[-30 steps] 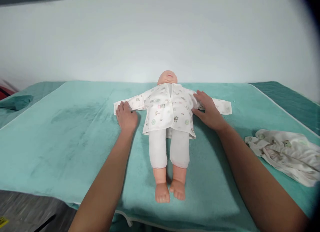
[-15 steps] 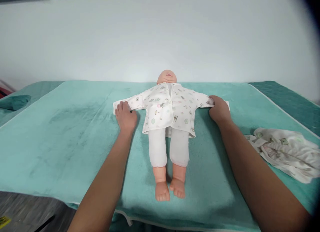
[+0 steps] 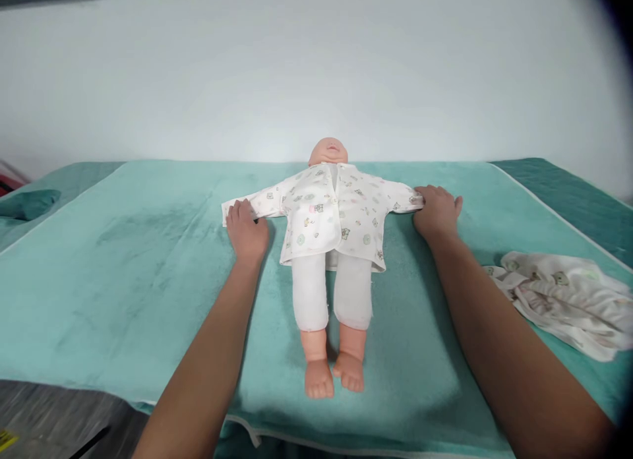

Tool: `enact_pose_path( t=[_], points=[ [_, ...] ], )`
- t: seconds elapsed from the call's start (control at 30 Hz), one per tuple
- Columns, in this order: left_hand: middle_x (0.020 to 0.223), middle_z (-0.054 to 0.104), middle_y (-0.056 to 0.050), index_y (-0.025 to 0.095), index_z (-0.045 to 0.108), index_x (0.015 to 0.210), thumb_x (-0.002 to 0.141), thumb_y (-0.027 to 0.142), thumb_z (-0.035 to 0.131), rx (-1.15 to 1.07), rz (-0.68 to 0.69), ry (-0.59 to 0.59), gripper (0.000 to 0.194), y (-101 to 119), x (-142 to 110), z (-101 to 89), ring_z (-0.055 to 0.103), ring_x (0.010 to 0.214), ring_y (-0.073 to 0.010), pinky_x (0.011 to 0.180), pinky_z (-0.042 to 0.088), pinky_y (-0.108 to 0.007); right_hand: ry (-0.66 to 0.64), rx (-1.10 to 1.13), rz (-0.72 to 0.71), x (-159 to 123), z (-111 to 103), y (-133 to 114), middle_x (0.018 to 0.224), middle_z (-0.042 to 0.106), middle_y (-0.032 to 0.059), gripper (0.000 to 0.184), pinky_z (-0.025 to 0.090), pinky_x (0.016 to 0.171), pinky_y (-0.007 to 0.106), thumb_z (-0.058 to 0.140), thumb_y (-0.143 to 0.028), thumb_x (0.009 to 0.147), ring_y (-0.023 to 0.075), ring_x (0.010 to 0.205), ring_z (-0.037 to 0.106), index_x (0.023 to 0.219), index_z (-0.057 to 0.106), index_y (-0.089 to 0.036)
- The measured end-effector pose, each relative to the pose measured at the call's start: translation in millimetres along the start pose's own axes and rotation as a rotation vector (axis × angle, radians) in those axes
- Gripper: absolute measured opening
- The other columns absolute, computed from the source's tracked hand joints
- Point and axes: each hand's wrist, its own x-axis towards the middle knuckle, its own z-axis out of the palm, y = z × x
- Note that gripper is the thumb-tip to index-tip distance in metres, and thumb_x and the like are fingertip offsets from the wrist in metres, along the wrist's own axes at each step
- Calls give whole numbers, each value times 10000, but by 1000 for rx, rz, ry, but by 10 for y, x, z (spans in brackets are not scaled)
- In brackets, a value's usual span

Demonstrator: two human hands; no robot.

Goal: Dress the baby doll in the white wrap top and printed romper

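Head view: doll (image 3: 329,248) lying face up along the middle of the teal towel (image 3: 123,281), head toward the far edge, bare feet near the near edge. It wears a printed top (image 3: 331,215) that lies closed down the front with both sleeves spread flat sideways, and plain white leggings below. As far as this shows, the upper half looks dressed and smoothed. The left hand (image 3: 246,229) lies palm down, fingers together and flat, on the cuff of the sleeve toward the left edge; it presses rather than grasps. The right hand (image 3: 438,212) rests likewise over the end of the other sleeve, fingers loosely spread, clamped on nothing that can be seen. A crumpled printed garment (image 3: 558,297) lies near the right edge, well apart from the doll. A folded dark-teal cloth (image 3: 30,203) sits at the far left corner. Nothing lies between the hands and the doll.
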Motion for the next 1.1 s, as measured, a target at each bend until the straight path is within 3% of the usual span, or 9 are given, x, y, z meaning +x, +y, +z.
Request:
enact_pose_path(
  t=[0.13,0.33,0.47,0.6,0.73,0.8,0.87,0.97,1.1],
  points=[
    [1522,479,-189,75,530,1386,783,159,510,-74,16,39,609,-30,3,5,354,1478,-323,1262,239,-490,43,20,-37,-176,-100,-212,1487,520,126,576,132,1115,759,431,-64,754,363,1428,373,1276,610,-228],
    [1416,558,-140,149,589,1250,815,136,478,-140,34,97,449,-8,-38,-27,407,1418,-268,1214,320,-439,185,342,-321,-361,-273,-659,1395,588,111,581,360,1147,575,420,-73,769,296,1358,480,1293,601,-248],
    [1256,633,-84,206,606,1123,811,102,466,-163,81,164,357,37,-52,-69,491,1299,-244,1130,397,-420,124,451,-377,-420,-217,-798,1365,603,91,495,390,1143,541,417,-109,831,278,1326,503,1258,614,-260],
    [1096,663,-58,211,619,1009,767,47,435,-245,125,205,345,95,-99,-116,574,1134,-223,1027,458,-381,109,463,-353,-396,-160,-770,1352,603,90,486,394,1144,514,416,-91,823,268,1319,507,1236,611,-258],
    [793,638,0,218,617,922,739,38,396,-466,89,-12,339,150,-256,-180,621,744,-156,749,517,-294,131,468,-341,-364,-151,-716,1313,617,96,549,418,1126,477,384,-33,744,246,1290,530,1200,612,-236],
    [756,628,14,217,620,914,716,35,395,-530,85,-143,351,164,-372,-237,601,657,-143,676,503,-283,135,462,-352,-371,-142,-697,1303,620,100,572,427,1117,481,386,-20,698,245,1285,535,1181,612,-226],
    [812,653,9,216,628,947,686,28,404,-535,112,-242,391,168,-501,-317,615,682,-146,689,506,-290,137,459,-365,-400,-129,-678,1299,620,105,592,434,1109,493,396,-17,660,249,1285,536,1174,607,-221],
    [963,683,-20,219,620,1052,663,26,441,-471,192,-345,470,167,-702,-462,641,860,-178,836,518,-329,133,465,-366,-502,-120,-659,1280,617,120,613,439,1104,503,407,-20,622,254,1281,533,1172,594,-215],
    [1200,654,-62,230,547,1261,701,54,510,-356,301,-415,588,179,-927,-617,594,1110,-227,1024,451,-398,86,497,-314,-769,-176,-678,1318,573,147,620,384,1152,525,421,-36,630,272,1322,489,1212,566,-196]
  ],
)
